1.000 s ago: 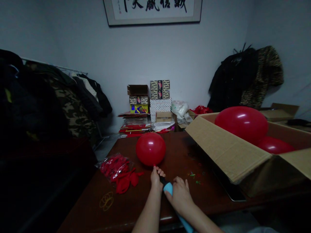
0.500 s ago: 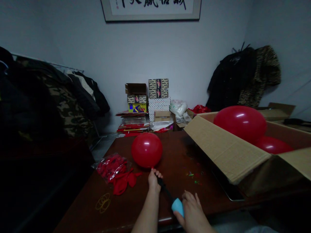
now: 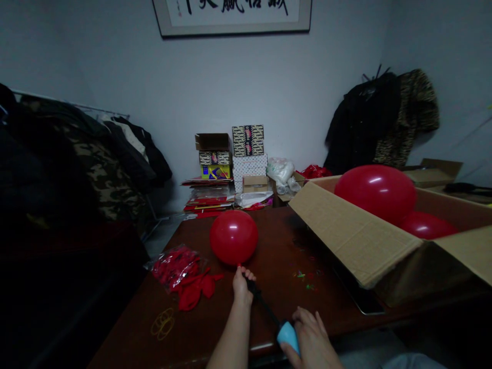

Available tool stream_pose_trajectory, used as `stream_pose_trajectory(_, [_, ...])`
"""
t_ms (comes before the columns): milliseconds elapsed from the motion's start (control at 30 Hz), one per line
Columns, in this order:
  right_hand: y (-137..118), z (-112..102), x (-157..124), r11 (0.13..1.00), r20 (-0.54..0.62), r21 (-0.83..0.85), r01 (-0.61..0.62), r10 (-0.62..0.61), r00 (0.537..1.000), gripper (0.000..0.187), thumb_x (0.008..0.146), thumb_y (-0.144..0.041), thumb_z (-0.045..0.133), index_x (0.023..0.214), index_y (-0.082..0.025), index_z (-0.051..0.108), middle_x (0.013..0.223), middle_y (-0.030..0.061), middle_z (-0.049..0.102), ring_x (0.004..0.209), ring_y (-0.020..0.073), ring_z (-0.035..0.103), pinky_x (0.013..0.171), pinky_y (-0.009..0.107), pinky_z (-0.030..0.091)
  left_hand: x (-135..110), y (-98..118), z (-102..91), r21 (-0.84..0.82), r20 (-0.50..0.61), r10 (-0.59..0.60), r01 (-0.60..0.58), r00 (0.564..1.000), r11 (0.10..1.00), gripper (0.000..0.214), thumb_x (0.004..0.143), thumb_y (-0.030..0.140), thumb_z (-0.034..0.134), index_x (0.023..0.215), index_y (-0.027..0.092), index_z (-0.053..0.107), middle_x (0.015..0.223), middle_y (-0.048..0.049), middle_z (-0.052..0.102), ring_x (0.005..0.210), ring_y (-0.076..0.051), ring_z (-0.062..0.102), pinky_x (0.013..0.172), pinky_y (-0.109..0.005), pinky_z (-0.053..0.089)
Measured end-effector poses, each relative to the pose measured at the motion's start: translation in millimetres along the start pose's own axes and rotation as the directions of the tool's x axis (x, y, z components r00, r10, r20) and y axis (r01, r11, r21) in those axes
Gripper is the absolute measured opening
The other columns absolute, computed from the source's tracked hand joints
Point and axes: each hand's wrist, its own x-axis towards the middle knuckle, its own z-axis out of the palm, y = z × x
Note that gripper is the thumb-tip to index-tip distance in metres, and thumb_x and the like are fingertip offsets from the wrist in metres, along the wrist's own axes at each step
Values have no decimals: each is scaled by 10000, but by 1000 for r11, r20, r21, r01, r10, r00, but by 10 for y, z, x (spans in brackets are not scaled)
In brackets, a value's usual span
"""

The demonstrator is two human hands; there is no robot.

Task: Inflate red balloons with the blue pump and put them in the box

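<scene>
A round, inflated red balloon (image 3: 233, 238) stands over the dark table with its neck towards me. My left hand (image 3: 242, 287) is closed around that neck and the black front end of a hand balloon pump (image 3: 268, 308). The pump's light blue part (image 3: 288, 336) lies against the palm of my right hand (image 3: 312, 335), thumb below it and fingers reaching over its far side. Left of the balloon, limp red balloons (image 3: 192, 292) spill beside a clear plastic bag (image 3: 179, 264) of more red ones.
At the right an open cardboard box (image 3: 353, 236) holds large red balloons (image 3: 374, 192), its flap jutting over the table (image 3: 269, 230). A dark flat device (image 3: 363, 297) lies beneath it. Yellow rubber bands (image 3: 163, 324) lie front left; small coloured bits (image 3: 302, 275) lie mid-table. Stacked boxes (image 3: 249, 166) stand behind.
My right hand and the pump's blue part have moved slightly down and right, away from my left hand; more of the black shaft shows. The balloon looks about the same size.
</scene>
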Motion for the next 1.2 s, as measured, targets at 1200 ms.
stream_pose_trajectory(1200, [342,148,-74,998,-3,-51,40,-40,999,529,743,-587,451,1032,-175,614,1230,133,515,1247,330,322,1042,545,101,137,43,31,14,-15,27,-26,1000,1000,292,809,354,521,626,191,363,459,86,275,344,-51,283,371,-183,243])
